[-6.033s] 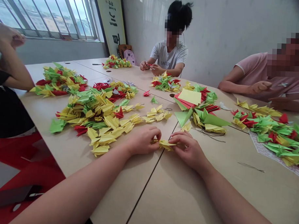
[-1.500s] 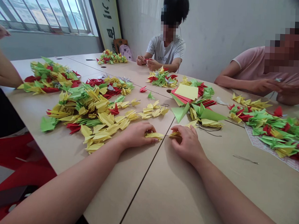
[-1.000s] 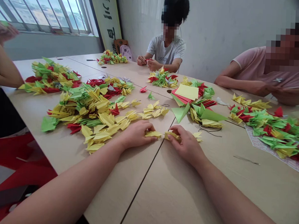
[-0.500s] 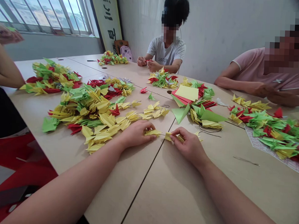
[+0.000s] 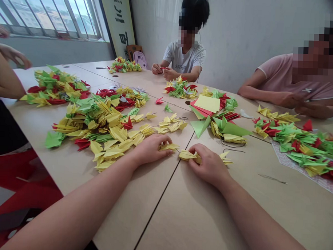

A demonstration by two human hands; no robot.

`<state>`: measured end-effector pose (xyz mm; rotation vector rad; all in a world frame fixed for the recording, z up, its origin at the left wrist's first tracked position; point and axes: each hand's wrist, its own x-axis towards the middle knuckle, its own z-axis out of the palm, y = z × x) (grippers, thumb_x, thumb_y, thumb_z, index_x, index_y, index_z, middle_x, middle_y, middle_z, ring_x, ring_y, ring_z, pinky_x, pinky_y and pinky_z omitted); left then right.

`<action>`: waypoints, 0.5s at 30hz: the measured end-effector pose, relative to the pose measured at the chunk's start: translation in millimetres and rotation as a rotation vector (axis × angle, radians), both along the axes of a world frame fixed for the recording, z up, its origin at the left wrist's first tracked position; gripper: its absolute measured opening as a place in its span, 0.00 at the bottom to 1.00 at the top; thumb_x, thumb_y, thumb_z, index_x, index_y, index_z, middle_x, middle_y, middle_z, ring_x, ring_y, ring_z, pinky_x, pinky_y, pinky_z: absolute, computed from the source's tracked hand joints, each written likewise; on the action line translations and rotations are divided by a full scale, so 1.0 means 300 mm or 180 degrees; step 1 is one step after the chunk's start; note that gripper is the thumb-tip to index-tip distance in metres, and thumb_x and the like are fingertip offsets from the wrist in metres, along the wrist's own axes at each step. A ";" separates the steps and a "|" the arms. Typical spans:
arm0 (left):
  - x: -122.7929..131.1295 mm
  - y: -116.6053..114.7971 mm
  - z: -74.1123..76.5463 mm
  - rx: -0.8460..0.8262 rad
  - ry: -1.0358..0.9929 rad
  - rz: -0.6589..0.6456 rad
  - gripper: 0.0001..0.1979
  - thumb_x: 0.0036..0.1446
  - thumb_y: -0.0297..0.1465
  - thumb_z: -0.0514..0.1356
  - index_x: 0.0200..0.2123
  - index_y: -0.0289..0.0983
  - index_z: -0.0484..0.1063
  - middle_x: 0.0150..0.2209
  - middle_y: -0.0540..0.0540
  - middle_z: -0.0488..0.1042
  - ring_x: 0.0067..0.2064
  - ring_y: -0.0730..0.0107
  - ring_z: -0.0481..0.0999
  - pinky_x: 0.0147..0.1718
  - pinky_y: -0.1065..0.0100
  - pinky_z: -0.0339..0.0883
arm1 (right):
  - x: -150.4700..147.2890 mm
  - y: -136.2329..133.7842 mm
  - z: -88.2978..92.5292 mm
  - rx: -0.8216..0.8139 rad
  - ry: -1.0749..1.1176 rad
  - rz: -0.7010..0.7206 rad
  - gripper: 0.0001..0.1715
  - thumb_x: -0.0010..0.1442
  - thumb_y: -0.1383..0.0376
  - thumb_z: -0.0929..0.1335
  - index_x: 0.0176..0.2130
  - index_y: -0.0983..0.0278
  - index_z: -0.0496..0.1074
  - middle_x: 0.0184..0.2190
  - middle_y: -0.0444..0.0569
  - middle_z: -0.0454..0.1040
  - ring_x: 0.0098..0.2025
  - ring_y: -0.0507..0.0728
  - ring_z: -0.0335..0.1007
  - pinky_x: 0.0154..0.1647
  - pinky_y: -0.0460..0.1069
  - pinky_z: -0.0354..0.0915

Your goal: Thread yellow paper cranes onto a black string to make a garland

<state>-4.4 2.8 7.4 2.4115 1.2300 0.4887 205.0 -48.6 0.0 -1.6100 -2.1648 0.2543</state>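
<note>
Pinched under the left hand, a yellow origami crane; clasped in the right hand, a second yellow crane, partly hidden in that grip; just beside the left hand, heaped paper cranes on the pale table.

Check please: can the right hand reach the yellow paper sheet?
Probably yes, but the paper crane pile lies between the right hand and the yellow paper sheet, so it must go over.

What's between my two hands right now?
In the head view, your left hand and right hand have yellow paper cranes between them, joined by a thin thread.
</note>
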 end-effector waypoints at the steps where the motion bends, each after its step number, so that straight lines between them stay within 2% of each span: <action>1: 0.000 0.000 0.000 -0.0012 0.0002 -0.0005 0.15 0.50 0.43 0.56 0.37 0.40 0.67 0.35 0.49 0.70 0.38 0.68 0.68 0.35 0.68 0.61 | 0.002 0.002 -0.002 -0.0013 0.0054 0.0054 0.07 0.49 0.67 0.63 0.32 0.61 0.67 0.33 0.44 0.72 0.32 0.54 0.67 0.31 0.47 0.59; 4: -0.001 0.000 -0.001 -0.0043 0.0013 -0.0015 0.14 0.50 0.42 0.56 0.38 0.40 0.67 0.36 0.48 0.70 0.38 0.68 0.68 0.36 0.68 0.61 | 0.009 0.010 -0.009 -0.0087 0.0184 0.0195 0.06 0.50 0.67 0.63 0.31 0.60 0.69 0.31 0.43 0.73 0.33 0.53 0.68 0.32 0.46 0.59; 8: -0.001 0.002 -0.003 -0.0045 0.0003 -0.0037 0.15 0.50 0.42 0.56 0.37 0.40 0.67 0.36 0.49 0.70 0.38 0.68 0.68 0.35 0.69 0.61 | 0.014 0.018 -0.014 -0.0111 0.0405 0.0059 0.06 0.51 0.66 0.63 0.30 0.60 0.70 0.26 0.42 0.74 0.29 0.53 0.68 0.30 0.46 0.59; 15: 0.001 0.003 0.000 -0.0078 -0.0070 -0.0195 0.15 0.50 0.43 0.56 0.38 0.40 0.67 0.35 0.49 0.70 0.36 0.70 0.68 0.34 0.70 0.60 | 0.008 0.020 -0.023 0.0283 0.1139 0.0111 0.07 0.52 0.64 0.64 0.29 0.62 0.72 0.26 0.44 0.75 0.29 0.53 0.69 0.31 0.46 0.63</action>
